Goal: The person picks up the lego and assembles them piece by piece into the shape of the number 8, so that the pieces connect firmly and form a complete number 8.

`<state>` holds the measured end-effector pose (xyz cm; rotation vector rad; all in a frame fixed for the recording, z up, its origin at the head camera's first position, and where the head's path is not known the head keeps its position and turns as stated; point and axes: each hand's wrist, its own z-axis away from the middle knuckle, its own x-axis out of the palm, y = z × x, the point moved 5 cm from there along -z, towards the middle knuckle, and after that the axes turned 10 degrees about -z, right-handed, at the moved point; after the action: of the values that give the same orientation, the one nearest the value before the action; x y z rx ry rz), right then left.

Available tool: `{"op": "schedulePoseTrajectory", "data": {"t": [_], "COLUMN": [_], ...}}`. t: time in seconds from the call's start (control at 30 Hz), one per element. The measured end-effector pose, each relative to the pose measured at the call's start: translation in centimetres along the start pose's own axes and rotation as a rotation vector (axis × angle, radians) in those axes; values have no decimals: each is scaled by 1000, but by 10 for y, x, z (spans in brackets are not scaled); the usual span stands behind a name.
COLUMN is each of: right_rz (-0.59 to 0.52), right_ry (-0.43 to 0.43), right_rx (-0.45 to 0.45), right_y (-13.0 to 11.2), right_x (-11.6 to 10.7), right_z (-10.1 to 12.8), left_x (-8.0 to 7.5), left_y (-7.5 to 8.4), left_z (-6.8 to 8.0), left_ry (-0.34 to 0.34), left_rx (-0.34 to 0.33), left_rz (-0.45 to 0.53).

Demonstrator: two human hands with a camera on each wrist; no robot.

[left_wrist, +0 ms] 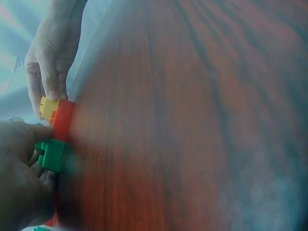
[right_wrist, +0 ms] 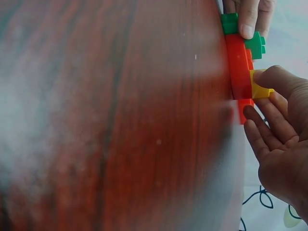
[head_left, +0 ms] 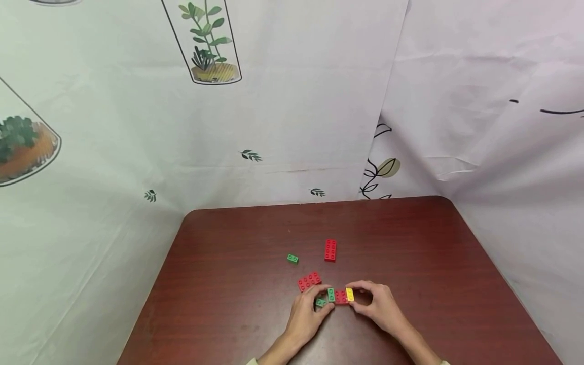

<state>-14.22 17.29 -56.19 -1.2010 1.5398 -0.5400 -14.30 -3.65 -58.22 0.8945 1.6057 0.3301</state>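
A red toy building brick (head_left: 340, 297) lies flat near the table's front. A green brick (head_left: 331, 295) sits on its left end and a yellow brick (head_left: 350, 294) on its right end. My left hand (head_left: 304, 313) pinches that green brick between thumb and index finger. The yellow brick is pinched the same way by my right hand (head_left: 382, 308). Beneath the left hand's arch lies a second green brick (head_left: 321, 302), partly covered; the left wrist view shows this loose green brick (left_wrist: 54, 156) close to the red one.
Just beyond the left hand lies a red brick (head_left: 309, 281). Farther back are another red brick (head_left: 330, 250) and a small green brick (head_left: 292, 258). The brown wooden table (head_left: 228, 294) meets a patterned white cloth (head_left: 296, 126) at its back and sides.
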Motion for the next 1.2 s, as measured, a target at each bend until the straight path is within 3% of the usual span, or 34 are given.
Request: {"op": "schedulePoseTrajectory", "data": {"t": [0.53,0.77,1.2], "right_rz": [-1,-68,-140], "right_ry": [15,-25,-66], "right_rx": [-16,50,50], "right_y": [1,0,3], "right_x": [2,3,3], "right_z": [1,-1,-2], "left_x": [-1,-2,-3], "left_y": [1,-1,-1], "left_z": [0,0,1], "left_ry": [-9,-3,-23], "left_rx": [4,8,30], "left_rz": [1,2,22]}}
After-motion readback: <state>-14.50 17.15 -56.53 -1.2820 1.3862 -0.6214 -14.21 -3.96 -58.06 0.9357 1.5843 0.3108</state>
